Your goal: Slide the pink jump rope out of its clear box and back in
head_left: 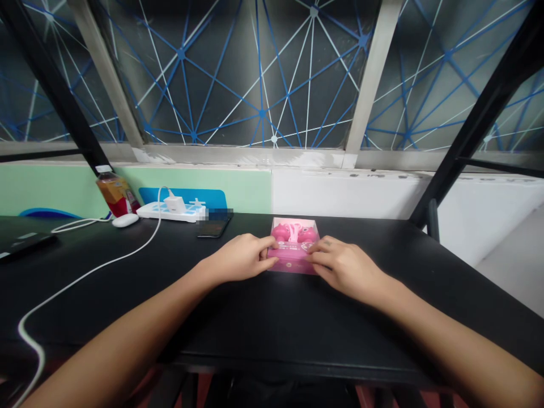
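On the black desk [272, 323] in front of me lies a small pink box [293, 267]. Its upper part shows two bright pink rounded pieces [280, 233] with a bundled pale pink cord [294, 232] between them. White print runs across the pink front part. My left hand [244, 256] grips the box's left edge between thumb and fingers. At the right edge, my right hand [342, 265] holds it with bent fingers, covering that corner. What the fingertips press on underneath is hidden.
Behind my left hand lie a dark phone [216, 223], a white power strip [178, 211] with a plugged-in charger [174, 203], a white mouse [126, 220] and a drink bottle [117, 192]. A white cable [106, 263] crosses the desk's left side. Black frame posts [461, 136] slant upward.
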